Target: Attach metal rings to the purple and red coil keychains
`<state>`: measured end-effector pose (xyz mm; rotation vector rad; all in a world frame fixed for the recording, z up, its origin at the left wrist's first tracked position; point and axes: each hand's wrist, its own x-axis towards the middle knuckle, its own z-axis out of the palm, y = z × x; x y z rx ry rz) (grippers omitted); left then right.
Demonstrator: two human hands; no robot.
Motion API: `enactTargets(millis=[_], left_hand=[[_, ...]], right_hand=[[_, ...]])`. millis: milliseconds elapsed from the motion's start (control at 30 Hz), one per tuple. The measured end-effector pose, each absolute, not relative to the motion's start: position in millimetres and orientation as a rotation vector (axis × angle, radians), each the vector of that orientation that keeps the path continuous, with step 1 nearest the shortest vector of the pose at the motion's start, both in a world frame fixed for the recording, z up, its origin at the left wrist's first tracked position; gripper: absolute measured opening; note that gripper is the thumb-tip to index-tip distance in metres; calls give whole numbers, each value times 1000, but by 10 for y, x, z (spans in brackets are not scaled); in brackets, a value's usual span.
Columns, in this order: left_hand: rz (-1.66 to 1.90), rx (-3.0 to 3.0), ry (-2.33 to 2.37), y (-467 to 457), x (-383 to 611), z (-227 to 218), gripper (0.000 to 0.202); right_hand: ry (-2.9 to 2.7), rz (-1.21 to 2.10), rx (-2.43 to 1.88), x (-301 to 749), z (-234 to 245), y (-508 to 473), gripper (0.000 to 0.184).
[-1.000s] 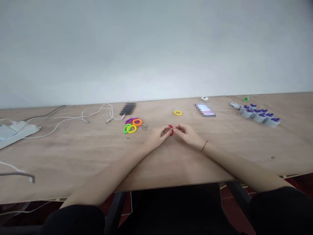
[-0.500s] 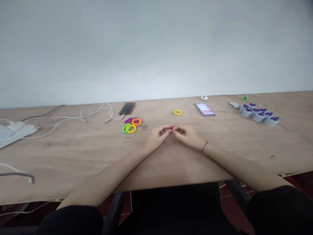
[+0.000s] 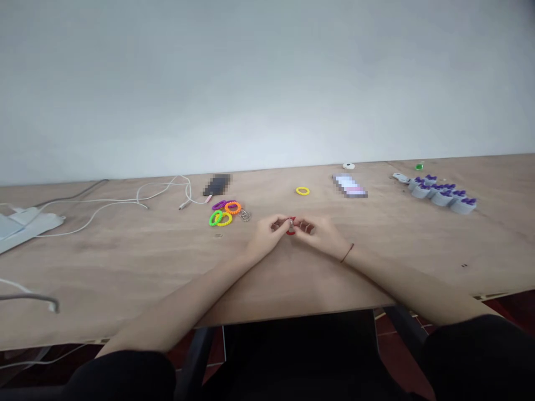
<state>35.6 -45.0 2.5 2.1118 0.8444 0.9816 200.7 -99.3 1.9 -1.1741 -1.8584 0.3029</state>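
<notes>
My left hand [image 3: 270, 234] and my right hand [image 3: 316, 233] meet above the plywood table [image 3: 125, 267], fingertips almost touching. Both pinch a red plastic coil band [image 3: 291, 232], which is mostly hidden by my fingers. A small metal ring [image 3: 291, 224] shows at the pinch, and I cannot tell which hand holds it. To the left of my hands lies a heap of coil bands in green, yellow, orange and purple [image 3: 222, 214], with metal key rings [image 3: 245, 215] beside it. A single yellow coil band [image 3: 302, 191] lies farther ahead.
White cables [image 3: 163, 192] run across the far left of the table to a white flat object [image 3: 25, 225]. Two pixelated objects [image 3: 216, 185] [image 3: 349, 185] lie near the back edge. Several grey cups with purple tops [image 3: 443, 196] stand at the right.
The red band has shifted in my fingers, and its lower curve now shows below the fingertips. My hands have moved slightly closer together.
</notes>
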Motion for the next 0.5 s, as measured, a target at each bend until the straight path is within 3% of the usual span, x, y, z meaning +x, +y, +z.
enactTargets(millis=[233, 500], left_hand=[[976, 1988, 798, -505, 388, 35, 26], [930, 1709, 757, -554, 475, -34, 34]], right_hand=[[-1835, 220, -1248, 1997, -9, -985, 12], [-1998, -93, -1301, 2022, 12, -1040, 17]])
